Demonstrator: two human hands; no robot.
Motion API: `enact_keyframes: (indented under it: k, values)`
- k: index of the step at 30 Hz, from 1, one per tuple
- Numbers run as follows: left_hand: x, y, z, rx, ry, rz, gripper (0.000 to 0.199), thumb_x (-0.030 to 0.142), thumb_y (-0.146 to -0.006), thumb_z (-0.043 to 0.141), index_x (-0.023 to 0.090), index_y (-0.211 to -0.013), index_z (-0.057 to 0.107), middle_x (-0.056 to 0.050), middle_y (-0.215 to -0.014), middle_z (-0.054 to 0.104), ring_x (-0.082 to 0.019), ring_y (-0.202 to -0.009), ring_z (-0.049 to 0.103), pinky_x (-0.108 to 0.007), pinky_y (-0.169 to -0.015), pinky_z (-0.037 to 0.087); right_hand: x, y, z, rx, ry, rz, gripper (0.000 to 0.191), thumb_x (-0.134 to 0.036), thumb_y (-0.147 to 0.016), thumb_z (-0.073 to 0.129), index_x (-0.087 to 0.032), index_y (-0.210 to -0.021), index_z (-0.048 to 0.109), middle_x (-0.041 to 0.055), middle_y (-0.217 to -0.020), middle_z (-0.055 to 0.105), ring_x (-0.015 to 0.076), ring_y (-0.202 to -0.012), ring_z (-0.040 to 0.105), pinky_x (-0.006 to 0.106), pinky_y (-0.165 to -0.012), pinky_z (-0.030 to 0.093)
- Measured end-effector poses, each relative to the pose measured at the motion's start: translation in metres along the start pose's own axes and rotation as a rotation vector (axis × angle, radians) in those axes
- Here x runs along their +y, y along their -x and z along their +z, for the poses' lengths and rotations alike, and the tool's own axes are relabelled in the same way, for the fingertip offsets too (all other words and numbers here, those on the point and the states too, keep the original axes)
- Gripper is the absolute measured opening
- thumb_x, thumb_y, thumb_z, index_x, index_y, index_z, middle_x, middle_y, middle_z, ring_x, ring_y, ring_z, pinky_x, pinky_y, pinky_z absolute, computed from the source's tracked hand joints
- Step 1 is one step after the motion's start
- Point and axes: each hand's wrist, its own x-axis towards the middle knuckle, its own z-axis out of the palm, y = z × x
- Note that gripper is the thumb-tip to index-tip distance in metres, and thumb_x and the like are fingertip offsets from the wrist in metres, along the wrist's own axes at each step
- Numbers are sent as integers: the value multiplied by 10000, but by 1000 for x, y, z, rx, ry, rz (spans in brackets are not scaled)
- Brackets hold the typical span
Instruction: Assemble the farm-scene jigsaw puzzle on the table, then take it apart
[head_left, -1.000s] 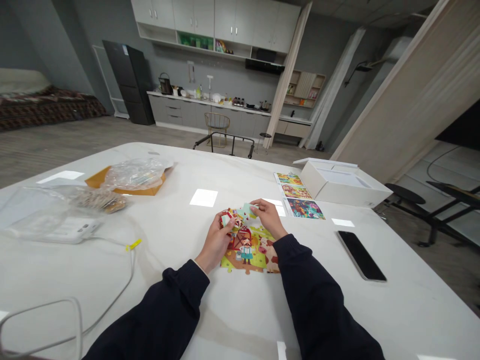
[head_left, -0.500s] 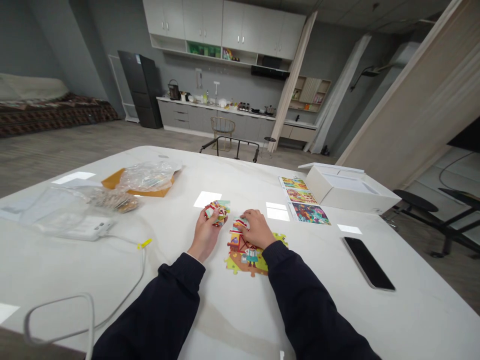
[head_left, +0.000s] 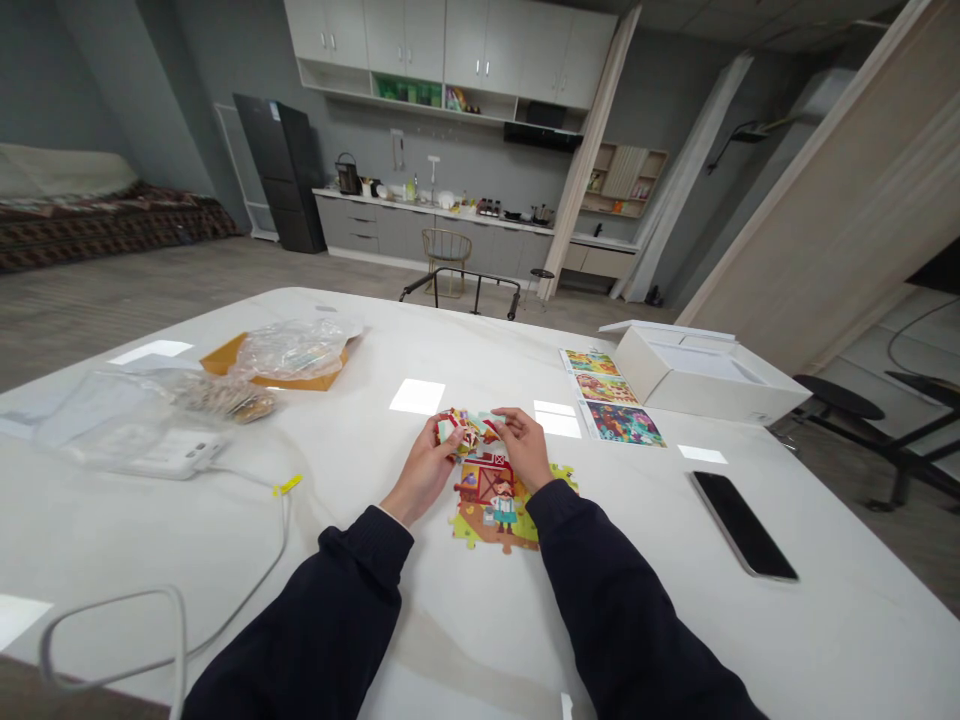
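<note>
My left hand [head_left: 421, 472] is closed on a small stack of colourful jigsaw puzzle pieces [head_left: 459, 430], thumb on top. Close by on the right, my right hand [head_left: 526, 448] pinches a puzzle piece [head_left: 491, 426] between thumb and fingers, partly hidden by them. Both hands are above the far edge of a partly joined jigsaw puzzle [head_left: 495, 515]. Its picture shows a red barn and a figure with a moustache on brown and green ground. My right hand and sleeve hide some of its right side.
Printed picture sheets [head_left: 611, 390] lie beside a white box [head_left: 712, 375] at the right. Nearer is a phone [head_left: 742, 525]. On the left are an orange-yellow tray with plastic wrap [head_left: 292, 352], a clear bag of pieces [head_left: 225, 395], a white power bank [head_left: 176, 455] and its cable [head_left: 281, 545].
My right hand has risen slightly off the puzzle with a piece and turned toward my left hand. My left hand has shifted right with its stack, so the pieces now nearly meet.
</note>
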Motion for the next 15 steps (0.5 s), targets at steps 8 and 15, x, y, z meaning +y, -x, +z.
enact_keyframes:
  k: [8, 15]
  values:
    - [-4, 4, -1, -8, -181, -39, 577, 415, -759, 863, 236, -1218, 563, -65, -1088, 708, -210, -935, 699, -331, -803, 554, -30, 2, 11, -151, 13, -39, 404, -545, -951, 561, -221, -1074, 768, 83, -1131, 761, 251, -1062, 692, 415, -975, 539]
    - [15, -24, -31, 201, -521, 9, 539, 375, -718, 882, 195, -1095, 542, -75, -928, 749, -224, -823, 717, -350, -805, 511, -81, 9, -24, -36, 278, -171, 396, -442, -964, 571, -251, -1307, 626, 106, -1368, 622, 249, -1149, 621, 413, -944, 534]
